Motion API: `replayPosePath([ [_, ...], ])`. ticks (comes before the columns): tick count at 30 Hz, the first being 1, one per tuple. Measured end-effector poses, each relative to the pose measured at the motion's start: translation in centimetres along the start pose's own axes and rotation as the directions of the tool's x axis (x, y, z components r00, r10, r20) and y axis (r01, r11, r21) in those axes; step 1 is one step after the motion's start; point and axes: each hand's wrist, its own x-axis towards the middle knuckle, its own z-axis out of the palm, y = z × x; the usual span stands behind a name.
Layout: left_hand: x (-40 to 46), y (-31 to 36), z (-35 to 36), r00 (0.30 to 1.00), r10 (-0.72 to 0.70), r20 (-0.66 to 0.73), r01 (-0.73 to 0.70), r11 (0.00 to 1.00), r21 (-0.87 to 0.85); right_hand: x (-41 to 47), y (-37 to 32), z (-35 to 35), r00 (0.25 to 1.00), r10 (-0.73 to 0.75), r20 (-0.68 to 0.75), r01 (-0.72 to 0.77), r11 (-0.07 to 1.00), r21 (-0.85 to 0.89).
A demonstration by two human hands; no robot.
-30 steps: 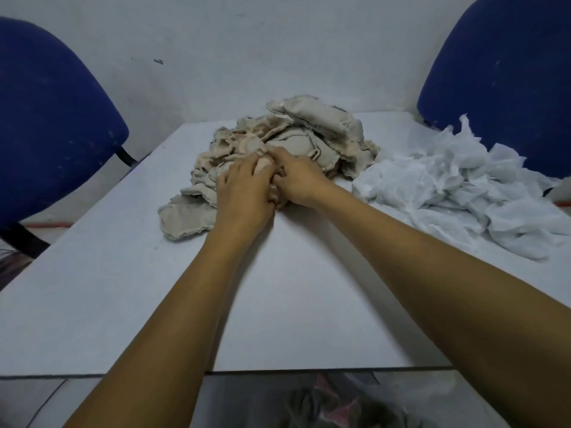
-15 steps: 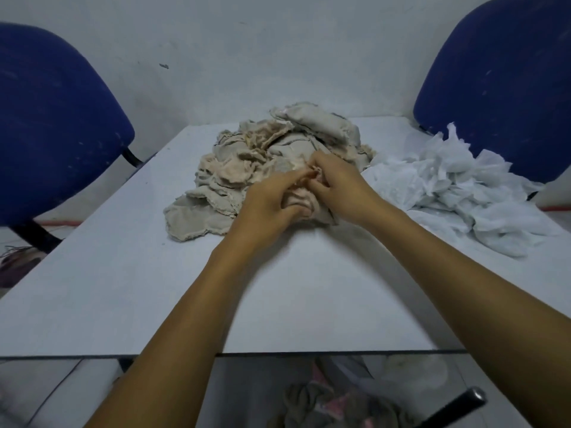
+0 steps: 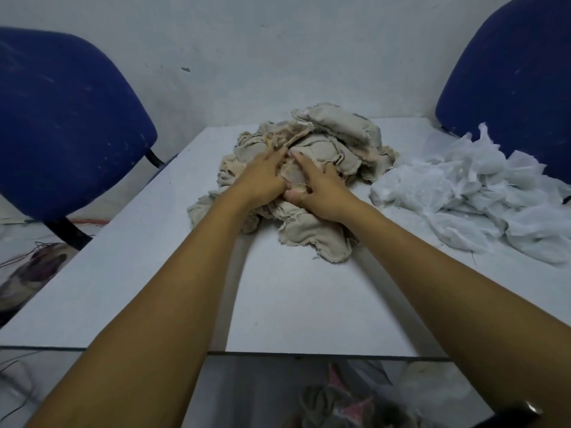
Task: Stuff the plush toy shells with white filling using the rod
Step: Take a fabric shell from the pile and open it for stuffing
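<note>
A heap of beige plush toy shells (image 3: 336,140) lies on the white table (image 3: 293,304), most of them flat, with one plump shell on top at the back. My left hand (image 3: 262,180) rests on the heap's left side, fingers stretched forward. My right hand (image 3: 319,189) lies beside it with fingers spread over a shell (image 3: 293,176) between both hands, its thumb pointing left against the fabric. White filling (image 3: 482,196) is piled at the table's right. A dark rod-like end (image 3: 509,413) shows at the bottom right, below the table edge.
Two blue chairs flank the table, one at the left (image 3: 61,118) and one at the back right (image 3: 519,81). A wall closes the far side. Cloth scraps (image 3: 333,406) lie below the near edge, and cables (image 3: 27,251) lie on the floor to the left.
Both hands went from pinching a shell together to lying spread on the heap. A shell now lies nearer the front of the pile.
</note>
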Motion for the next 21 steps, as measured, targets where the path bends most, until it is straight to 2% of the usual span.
replayPosePath([
  [2, 0.3, -0.1, -0.2, 0.994, -0.002, 0.109, -0.002, 0.999, 0.036, 0.8, 0.4, -0.5, 0.999, 0.004, 0.036, -0.005, 1.0, 0.027],
  [6, 1.0, -1.2, 0.8, 1.0, 0.018, -0.023, -0.013, 0.977, 0.215, 1.9, 0.5, -1.2, 0.999, -0.013, 0.035, 0.011, 0.999, 0.044],
  [8, 1.0, -1.3, 0.9, 0.99, 0.084, -0.111, -0.071, 0.991, 0.112, 2.1, 0.3, -0.9, 0.995, -0.077, -0.06, 0.077, 0.997, 0.0],
  [10, 0.7, -0.7, 0.5, 0.956, 0.194, -0.222, -0.203, 0.979, -0.02, 1.8, 0.1, -0.9, 0.972, -0.118, -0.205, 0.118, 0.993, -0.011],
  [12, 0.0, 0.3, -0.1, 0.905, 0.296, -0.304, -0.324, 0.945, -0.042, 1.0, -0.2, -1.4, 0.924, -0.136, -0.358, 0.135, 0.99, -0.028],
  [14, -0.9, 1.9, -0.6, 0.859, 0.346, -0.377, -0.379, 0.925, -0.013, -0.2, -1.0, -2.2, 0.856, -0.179, -0.485, 0.177, 0.983, -0.049],
  [16, -2.1, 4.0, -0.6, 0.841, 0.315, -0.441, -0.387, 0.918, -0.084, -1.9, -2.1, -3.3, 0.807, -0.196, -0.557, 0.218, 0.976, -0.027],
  [18, -4.0, 6.5, 0.0, 0.849, 0.23, -0.476, -0.382, 0.89, -0.249, -4.6, -2.9, -4.8, 0.794, -0.158, -0.587, 0.235, 0.97, 0.056],
  [21, -7.5, 9.6, 2.6, 0.905, 0.105, -0.413, -0.308, 0.831, -0.463, -9.4, -2.6, -6.0, 0.818, -0.082, -0.569, 0.19, 0.973, 0.133],
])
